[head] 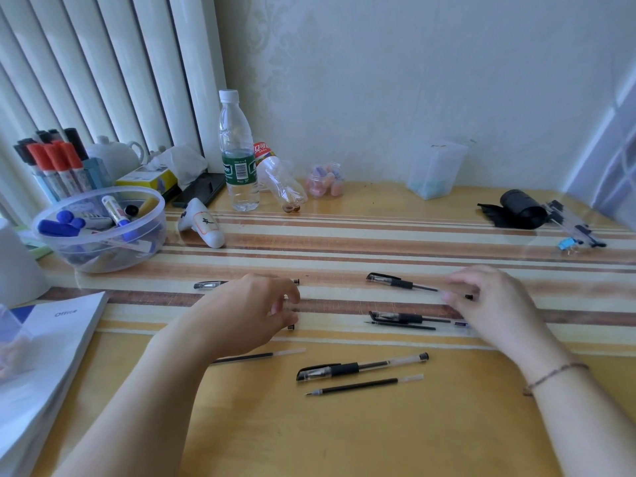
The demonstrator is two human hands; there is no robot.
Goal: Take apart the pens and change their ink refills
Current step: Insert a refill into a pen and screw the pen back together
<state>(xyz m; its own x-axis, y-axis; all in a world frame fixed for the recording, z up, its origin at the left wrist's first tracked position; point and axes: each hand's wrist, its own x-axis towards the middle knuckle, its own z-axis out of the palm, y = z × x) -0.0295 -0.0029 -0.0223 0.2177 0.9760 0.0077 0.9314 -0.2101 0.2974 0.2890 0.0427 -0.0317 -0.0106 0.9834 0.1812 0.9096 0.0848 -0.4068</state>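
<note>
Several black gel pens and loose refills lie on the striped table. My left hand (pixel 247 311) hovers with loosely curled fingers over two pens: one far-left pen (pixel 210 285) and another of which only the black end (pixel 292 327) shows. My right hand (pixel 488 304) pinches the clear tail end of the top right pen (pixel 399 282). Below that lies a pen (pixel 406 317) with a refill (pixel 402 326) beside it. Nearer me are a capped pen (pixel 361 366), a refill (pixel 364 385) and another refill (pixel 254 356).
A clear bowl of markers (pixel 99 232) and a marker holder (pixel 58 166) stand at the back left, with a water bottle (pixel 237 153), a white controller (pixel 203 223) and a stack of papers (pixel 51 356). A black roll (pixel 523 210) and more pens (pixel 574 225) lie back right.
</note>
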